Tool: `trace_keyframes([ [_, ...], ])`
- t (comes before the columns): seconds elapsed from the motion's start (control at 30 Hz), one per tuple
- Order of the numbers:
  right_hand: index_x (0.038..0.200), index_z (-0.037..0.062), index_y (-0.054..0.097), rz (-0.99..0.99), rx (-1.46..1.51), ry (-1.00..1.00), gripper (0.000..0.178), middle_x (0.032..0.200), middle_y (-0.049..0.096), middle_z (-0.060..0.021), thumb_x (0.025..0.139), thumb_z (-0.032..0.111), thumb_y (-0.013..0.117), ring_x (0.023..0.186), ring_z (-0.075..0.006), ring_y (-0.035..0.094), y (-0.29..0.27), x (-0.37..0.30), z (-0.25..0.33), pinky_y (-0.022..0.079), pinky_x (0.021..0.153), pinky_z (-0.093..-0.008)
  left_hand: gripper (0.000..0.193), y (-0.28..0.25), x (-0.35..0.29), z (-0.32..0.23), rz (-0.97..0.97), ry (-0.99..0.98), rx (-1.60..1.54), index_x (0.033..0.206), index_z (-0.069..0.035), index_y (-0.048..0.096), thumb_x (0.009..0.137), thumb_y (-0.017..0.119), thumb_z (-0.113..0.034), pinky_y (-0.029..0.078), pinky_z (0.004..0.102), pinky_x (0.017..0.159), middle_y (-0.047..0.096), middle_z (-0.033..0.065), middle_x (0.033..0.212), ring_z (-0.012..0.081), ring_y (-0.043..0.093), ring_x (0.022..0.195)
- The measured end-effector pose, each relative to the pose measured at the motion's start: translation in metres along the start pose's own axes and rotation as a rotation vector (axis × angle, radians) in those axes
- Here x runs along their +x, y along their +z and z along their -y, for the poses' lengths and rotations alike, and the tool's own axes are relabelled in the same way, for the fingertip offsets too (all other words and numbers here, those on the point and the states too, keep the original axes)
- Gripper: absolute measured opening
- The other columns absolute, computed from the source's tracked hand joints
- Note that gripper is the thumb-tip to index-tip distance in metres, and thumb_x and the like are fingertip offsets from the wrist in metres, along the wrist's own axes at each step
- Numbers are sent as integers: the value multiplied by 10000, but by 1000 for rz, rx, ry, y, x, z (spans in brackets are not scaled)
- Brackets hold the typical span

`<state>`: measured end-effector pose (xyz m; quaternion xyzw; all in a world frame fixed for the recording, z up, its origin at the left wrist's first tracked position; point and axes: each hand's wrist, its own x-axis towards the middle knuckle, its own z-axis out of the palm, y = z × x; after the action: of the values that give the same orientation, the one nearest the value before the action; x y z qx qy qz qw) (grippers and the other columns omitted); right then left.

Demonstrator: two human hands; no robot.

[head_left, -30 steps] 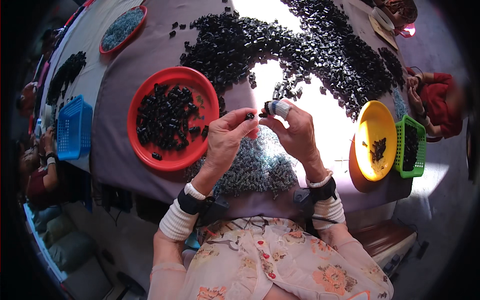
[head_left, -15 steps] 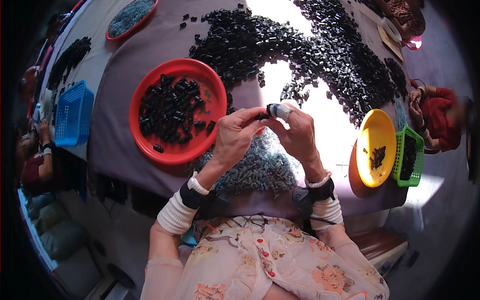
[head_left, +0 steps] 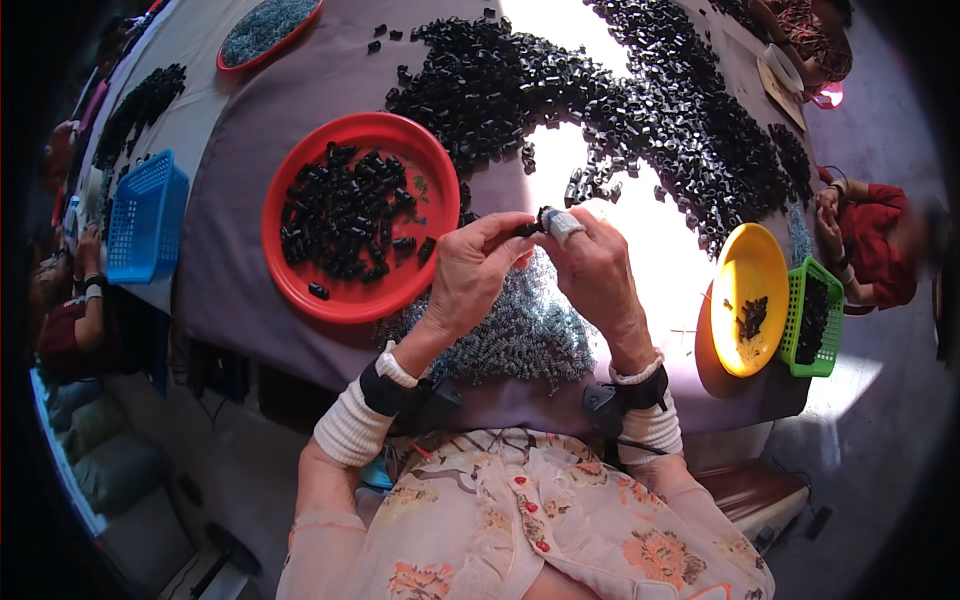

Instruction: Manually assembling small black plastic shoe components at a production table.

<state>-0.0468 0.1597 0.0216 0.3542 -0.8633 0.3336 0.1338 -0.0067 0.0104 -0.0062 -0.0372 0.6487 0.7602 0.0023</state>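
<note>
My left hand (head_left: 472, 275) and my right hand (head_left: 595, 268) meet above the table, fingertips together on one small black ring-shaped part (head_left: 533, 225). White tape wraps my right forefinger. Right below the hands lies a heap of small grey metal pieces (head_left: 520, 335). A red plate (head_left: 300, 290) with several black parts stands just left of my left hand. A wide spread of loose black parts (head_left: 600, 90) covers the grey table beyond the hands.
A yellow plate (head_left: 768, 262) and a green basket (head_left: 832, 310) of black parts sit at the right. A blue basket (head_left: 145, 215) stands at the left, another red plate (head_left: 268, 30) of grey pieces far left. Other people sit at the right (head_left: 870, 235) and left (head_left: 70, 300) edges.
Both hands stay together on the small part; my fingers have shifted slightly around it. The view has tilted a little, nothing on the table has moved.
</note>
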Motion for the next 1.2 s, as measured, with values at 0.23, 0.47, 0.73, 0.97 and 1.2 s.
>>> trace_keyframes([
  [0.23,879,-20,538,97,-121,9,108,750,535,-143,789,33,565,612,-296,553,5,-7,1,453,551,-382,198,-2,1,7,-39,46,-40,1001,30,629,807,599,8,469,192,606,616,37,803,68,571,675],
  [0.47,880,-28,510,124,-52,22,104,739,534,-167,786,5,538,617,-323,558,10,-12,-3,459,545,-393,212,-2,-1,8,-31,60,1,1007,36,621,798,588,54,489,203,651,605,46,831,93,591,717],
  [0.73,821,-27,480,202,35,-10,90,663,532,-170,741,-43,517,599,-339,565,7,-10,-7,459,509,-407,204,-2,0,9,-66,122,98,945,34,648,753,589,70,470,206,574,613,63,768,90,580,637],
  [0.97,816,-30,484,256,88,5,68,648,521,-164,769,-47,530,582,-336,545,10,-12,-10,438,506,-410,206,-8,0,9,-38,188,230,935,36,650,743,579,55,468,205,568,612,62,716,86,579,632],
  [1.2,786,-5,495,359,31,-49,63,643,538,-180,731,-10,526,611,-335,579,0,-5,-12,461,508,-408,196,-13,4,1,65,-171,-44,988,40,637,807,564,26,500,216,643,650,77,844,103,606,683],
])
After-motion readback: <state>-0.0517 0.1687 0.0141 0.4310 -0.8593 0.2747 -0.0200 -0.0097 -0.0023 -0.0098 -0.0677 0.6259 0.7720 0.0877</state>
